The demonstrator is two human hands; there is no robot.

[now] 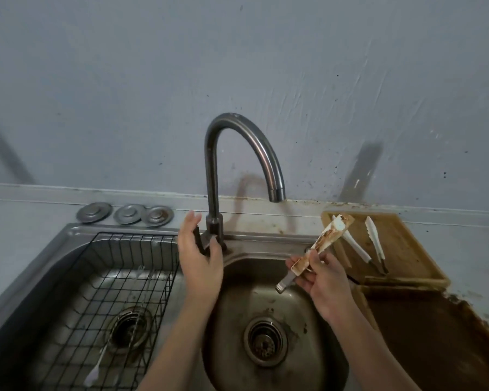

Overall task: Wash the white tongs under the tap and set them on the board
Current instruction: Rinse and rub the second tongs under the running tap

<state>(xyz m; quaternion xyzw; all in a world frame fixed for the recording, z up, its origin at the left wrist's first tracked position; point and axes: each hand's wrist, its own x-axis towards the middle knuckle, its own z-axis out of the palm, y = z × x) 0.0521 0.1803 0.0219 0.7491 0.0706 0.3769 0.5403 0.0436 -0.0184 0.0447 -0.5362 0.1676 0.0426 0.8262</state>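
While the tap (239,153) runs no visible water, the right hand (321,280) grips soiled white tongs (315,249) near their metal end, fingers curled round them, tips tilted up, below and right of the spout over the sink (266,320); left hand (199,258) at the tap's base, fingers loosely extended beside the lever, contact unclear; right of the tap, the board (401,249) carries two more white utensils (374,244).
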